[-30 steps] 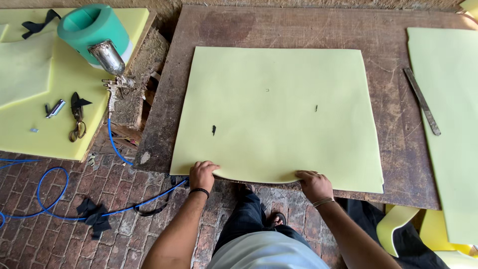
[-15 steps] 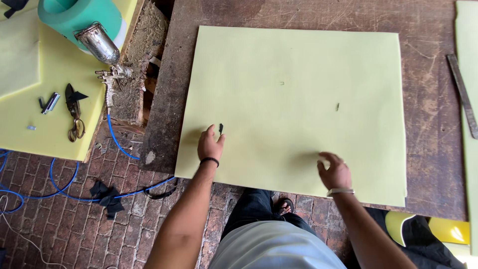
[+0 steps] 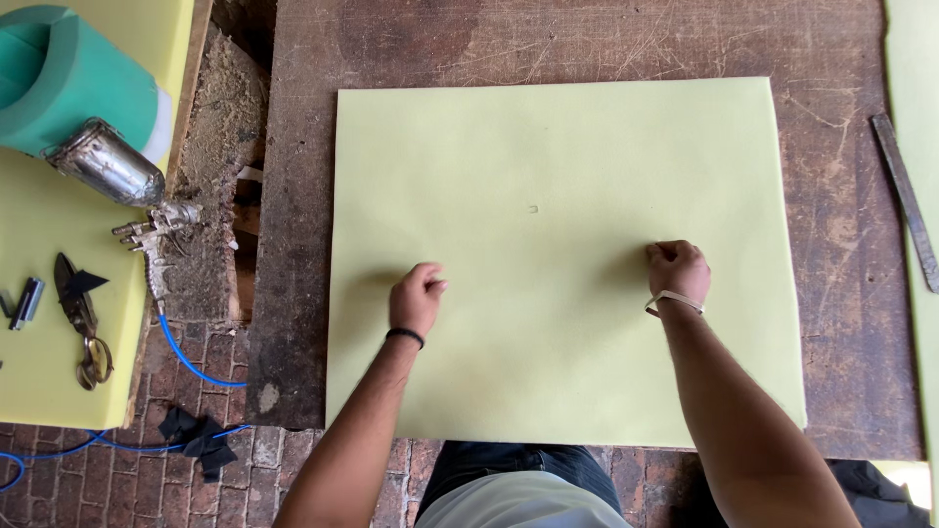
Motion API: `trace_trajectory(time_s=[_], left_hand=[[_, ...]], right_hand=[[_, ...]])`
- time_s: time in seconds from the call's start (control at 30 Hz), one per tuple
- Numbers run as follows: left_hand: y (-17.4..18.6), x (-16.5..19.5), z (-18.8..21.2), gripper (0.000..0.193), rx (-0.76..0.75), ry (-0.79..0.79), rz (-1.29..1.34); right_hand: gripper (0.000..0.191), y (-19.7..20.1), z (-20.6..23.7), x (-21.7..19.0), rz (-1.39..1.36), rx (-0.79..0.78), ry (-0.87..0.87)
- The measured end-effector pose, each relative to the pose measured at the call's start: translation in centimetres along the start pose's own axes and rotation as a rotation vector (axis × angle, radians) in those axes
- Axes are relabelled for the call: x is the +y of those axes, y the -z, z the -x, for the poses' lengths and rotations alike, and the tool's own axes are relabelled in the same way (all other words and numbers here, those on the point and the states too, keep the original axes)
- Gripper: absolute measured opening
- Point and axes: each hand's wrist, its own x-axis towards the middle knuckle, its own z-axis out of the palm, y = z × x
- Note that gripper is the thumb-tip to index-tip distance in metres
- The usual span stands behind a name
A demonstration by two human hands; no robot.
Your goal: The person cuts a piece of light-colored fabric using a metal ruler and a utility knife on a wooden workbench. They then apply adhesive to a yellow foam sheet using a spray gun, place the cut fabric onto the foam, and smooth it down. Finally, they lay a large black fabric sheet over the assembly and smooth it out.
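Both hands have slid up from the near edge onto the sheet point(image 3: 558, 196). Left hand point(image 3: 416, 298) and right hand point(image 3: 677, 272) are closed like fists, pressing the sheet flat on the table point(image 3: 293, 244).

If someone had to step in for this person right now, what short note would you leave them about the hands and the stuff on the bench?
Left hand: loosely curled, resting on the pale yellow foam sheet, holding nothing that shows.
Right hand: closed in a fist, also resting on the sheet; whether it grips anything is unclear.
The sheet lies flat on the worn wooden bench, its near edge at the bench's front edge.
Spray gun with blue hose and scissors lie to the left; a metal ruler lies to the right.
Done: sheet laid flat. No cuts or marks show.
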Motion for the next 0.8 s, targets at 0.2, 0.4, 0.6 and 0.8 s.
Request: trace_trajectory(time_s=[0.2,0.4,0.6,0.8], left_hand=[[-7.3,7.5,-7.8,0.038,-0.263,-0.135,-0.060],[-11.9,11.4,-10.7,0.022,-0.231,-0.280,-0.259],[-12.1,12.9,-10.5,0.007,-0.325,-0.117,-0.367],[-8.7,9.3,-1.6,0.005,-0.476,0.224,0.261]], right_hand=[[0.022,0.1,-1.0,0.7,-0.178,-0.129,-0.160],[0.020,0.3,-1.7,1.9,-0.357,-0.228,-0.173],[0.018,1.3,1.1,3.4,-0.530,-0.305,-0.082],[0.008,-0.4,11.4,6.2,-0.785,-0.517,-0.222]])
